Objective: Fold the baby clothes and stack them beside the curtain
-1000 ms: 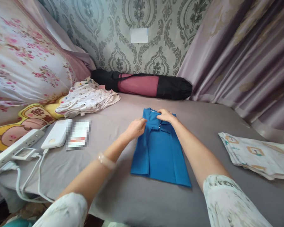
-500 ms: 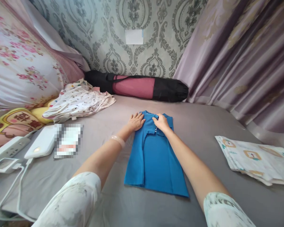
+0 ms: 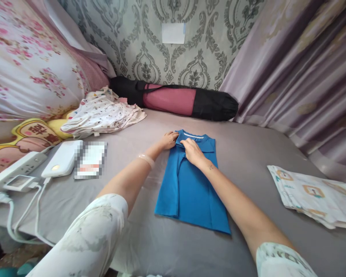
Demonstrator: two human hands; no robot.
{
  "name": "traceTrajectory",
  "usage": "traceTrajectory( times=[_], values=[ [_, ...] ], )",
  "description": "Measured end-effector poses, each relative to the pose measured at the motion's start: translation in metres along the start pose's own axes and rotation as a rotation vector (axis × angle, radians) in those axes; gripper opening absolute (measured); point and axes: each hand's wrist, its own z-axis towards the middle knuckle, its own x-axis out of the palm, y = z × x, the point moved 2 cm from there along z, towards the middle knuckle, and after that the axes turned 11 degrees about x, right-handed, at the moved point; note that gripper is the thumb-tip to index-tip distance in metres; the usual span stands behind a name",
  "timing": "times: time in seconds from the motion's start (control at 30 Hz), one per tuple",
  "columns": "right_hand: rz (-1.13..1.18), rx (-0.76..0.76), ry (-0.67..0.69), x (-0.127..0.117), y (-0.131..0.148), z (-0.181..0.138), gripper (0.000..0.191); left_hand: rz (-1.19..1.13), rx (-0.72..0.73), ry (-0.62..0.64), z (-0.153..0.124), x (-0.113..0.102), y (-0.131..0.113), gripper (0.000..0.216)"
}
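Observation:
A blue shirt lies on the grey sheet with its sides folded inward, the hem nearest me. Its neckline at the far end shows a white strip inside. My left hand rests at the far left shoulder of the shirt, fingers stretched out over the edge. My right hand is closed on a fold of the shirt just below the neckline, thumb and fingers together; the fingertips are partly hidden by the hand.
A folded printed cloth lies at right. At left are a white power bank, a power strip, cables and a blurred flat item. Behind lie a crumpled printed garment and a black and pink long bag.
My right hand has shifted slightly left, and the layer under it has turned so the white neckline strip now shows. My left hand stays at the shoulder. The view has tilted a little.

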Motion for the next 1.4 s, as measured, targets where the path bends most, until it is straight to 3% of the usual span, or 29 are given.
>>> traceTrajectory(
  times=[0.2, 0.4, 0.5, 0.57, 0.73, 0.9, 1.07, 1.2, 1.27, 1.4],
  values=[
    [-0.173, -0.018, 0.065, -0.008, 0.017, -0.014, 0.045, -0.102, -0.024, -0.098, 0.004, 0.001, 0.013, 0.056],
    [-0.093, 0.008, 0.157, -0.012, 0.013, -0.009, 0.047, -0.211, -0.04, -0.148, 0.003, -0.006, 0.01, 0.057],
    [0.001, 0.084, 0.075, -0.013, 0.016, -0.006, 0.047, -0.24, -0.09, -0.331, 0.005, -0.016, -0.002, 0.055],
    [-0.003, 0.133, 0.004, -0.01, 0.022, -0.008, 0.051, -0.257, -0.064, -0.387, 0.007, -0.02, -0.012, 0.049],
    [-0.052, 0.159, 0.087, 0.012, 0.038, -0.023, 0.067, -0.285, 0.063, -0.196, 0.01, -0.004, -0.016, 0.043],
    [-0.03, 0.182, 0.143, 0.025, 0.035, -0.027, 0.068, -0.213, 0.115, -0.168, 0.007, 0.014, 0.001, 0.043],
    [0.0, 0.181, 0.163, 0.028, 0.034, -0.024, 0.07, -0.167, 0.111, -0.125, 0.008, 0.011, 0.0, 0.043],
    [0.133, 0.169, 0.263, 0.015, 0.025, -0.018, 0.068, -0.114, 0.072, -0.092, 0.009, -0.001, -0.01, 0.047],
    [0.188, 0.218, 0.208, 0.001, 0.01, -0.013, 0.065, -0.073, 0.012, -0.146, 0.008, -0.008, -0.019, 0.05],
    [0.102, 0.485, -0.038, -0.021, -0.034, -0.006, 0.064, 0.015, -0.043, -0.209, 0.006, -0.009, -0.047, 0.046]
  ],
)
